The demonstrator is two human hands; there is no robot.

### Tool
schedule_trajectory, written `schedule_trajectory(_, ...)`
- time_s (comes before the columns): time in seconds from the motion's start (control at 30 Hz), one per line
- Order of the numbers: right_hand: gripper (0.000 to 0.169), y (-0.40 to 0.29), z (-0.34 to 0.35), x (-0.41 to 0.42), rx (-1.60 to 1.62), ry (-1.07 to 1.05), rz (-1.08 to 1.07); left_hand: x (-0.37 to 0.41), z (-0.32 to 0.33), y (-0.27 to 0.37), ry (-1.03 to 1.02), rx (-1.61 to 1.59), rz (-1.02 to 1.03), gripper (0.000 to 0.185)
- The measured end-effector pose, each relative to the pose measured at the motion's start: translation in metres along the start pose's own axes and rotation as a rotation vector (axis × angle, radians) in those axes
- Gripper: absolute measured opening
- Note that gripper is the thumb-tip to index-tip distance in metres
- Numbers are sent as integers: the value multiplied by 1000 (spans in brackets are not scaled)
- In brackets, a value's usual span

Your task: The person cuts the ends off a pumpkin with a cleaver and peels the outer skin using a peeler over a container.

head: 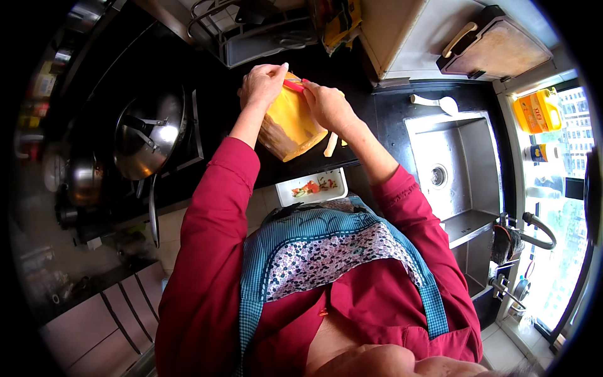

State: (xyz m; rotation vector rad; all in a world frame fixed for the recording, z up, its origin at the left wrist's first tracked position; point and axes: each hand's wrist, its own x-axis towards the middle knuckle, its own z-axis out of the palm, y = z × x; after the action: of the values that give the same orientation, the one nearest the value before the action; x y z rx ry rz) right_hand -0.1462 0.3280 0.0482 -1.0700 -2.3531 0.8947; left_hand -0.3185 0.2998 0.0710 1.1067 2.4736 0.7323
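Observation:
A large piece of pumpkin stands on the black countertop before me. Bare orange-yellow flesh shows over much of its side, while brownish rind remains along the lower left. My left hand grips its far left edge, thumb towards the top. In my right hand is a red vegetable peeler, its head against the pumpkin near the far end. Strips of peel lie on the counter beneath my right wrist. My fingers hide part of the peeler's handle.
A white bin with food scraps hangs at the counter's front edge. On the left, a lidded pan sits on the stove, its handle jutting towards me. A steel sink is at the right, with a white spoon behind it. A metal rack stands at the back.

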Motion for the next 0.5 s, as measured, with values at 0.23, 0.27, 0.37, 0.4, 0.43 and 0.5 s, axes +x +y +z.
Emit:
schedule_trajectory(0.23, 37, -16, 8, -25, 8, 59, 117, 9, 8, -16, 1, -38, 50, 30)
schedule_trajectory(0.27, 37, -14, 10, -29, 10, 59, 125, 7, 11, -14, 4, -33, 59, 29)
schedule_trajectory(0.37, 37, -9, 11, -42, 26, 61, 119, 5, 12, -9, 35, -3, 77, 28)
schedule_trajectory(0.4, 36, -8, 10, -50, 32, 56, 112, 5, 11, -8, 27, -6, 60, 28)
schedule_trajectory(0.43, 36, -7, 9, -58, 36, 51, 101, 6, 12, -7, 22, -12, 44, 28)
schedule_trajectory(0.5, 34, -3, 17, -87, -25, 81, 58, 10, 8, -13, -4, -70, -42, 28)
